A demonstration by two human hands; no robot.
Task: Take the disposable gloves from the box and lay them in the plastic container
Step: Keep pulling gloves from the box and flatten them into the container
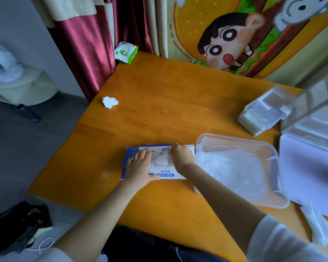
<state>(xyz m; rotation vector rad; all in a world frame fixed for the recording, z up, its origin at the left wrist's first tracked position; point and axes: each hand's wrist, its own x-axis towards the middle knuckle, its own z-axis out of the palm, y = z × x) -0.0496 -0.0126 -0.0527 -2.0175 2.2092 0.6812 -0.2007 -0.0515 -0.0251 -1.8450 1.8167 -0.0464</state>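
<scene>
Single view, worn on the head. Looks forward and steeply down over the orange wooden worktop (159, 95), from its near edge at 6 o'clock toward its far edge at 12. Close in, at arm's reach, with the left forearm (102, 210) and right forearm (225, 201) entering from 6 o'clock and converging on the glove box (165, 172) just below frame centre. Wide-angle, bowing straight edges near the borders. Takes in the clear plastic container (235, 141) at 3 o'clock of the box, red curtain (83, 44) at 11, cartoon hanging (225, 40) at 1, grey floor (27, 148) at 9.
</scene>
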